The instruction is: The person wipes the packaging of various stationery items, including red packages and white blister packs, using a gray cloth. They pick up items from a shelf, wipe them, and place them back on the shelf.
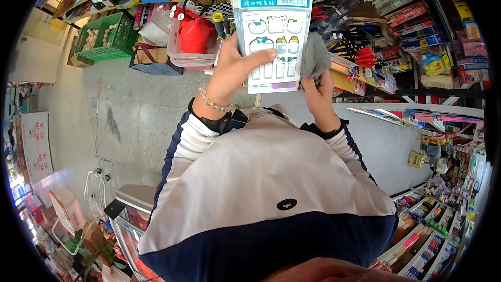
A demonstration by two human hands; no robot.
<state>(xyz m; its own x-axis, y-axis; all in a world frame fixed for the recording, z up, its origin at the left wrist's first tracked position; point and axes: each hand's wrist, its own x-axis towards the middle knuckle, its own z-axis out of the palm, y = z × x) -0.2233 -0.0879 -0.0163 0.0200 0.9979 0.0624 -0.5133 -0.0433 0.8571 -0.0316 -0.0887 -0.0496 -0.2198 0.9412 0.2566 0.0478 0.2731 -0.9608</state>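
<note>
My left hand grips a stack of packaged M&G sticker sheets, its thumb lying across the front sheet. The packs have a teal header with a hang hole and printing, over white label shapes with small bows and bottles. A grey fluffy cloth hangs in my right hand, pinched between thumb and fingers. The cloth sits at the right edge of the stack, partly behind it; I cannot tell whether they touch.
Racks of pens stand close on the right. Left of the stack are a clear plastic tub with a red plastic container, and a green crate of eggs. Behind lie a glass display case and a folding trolley.
</note>
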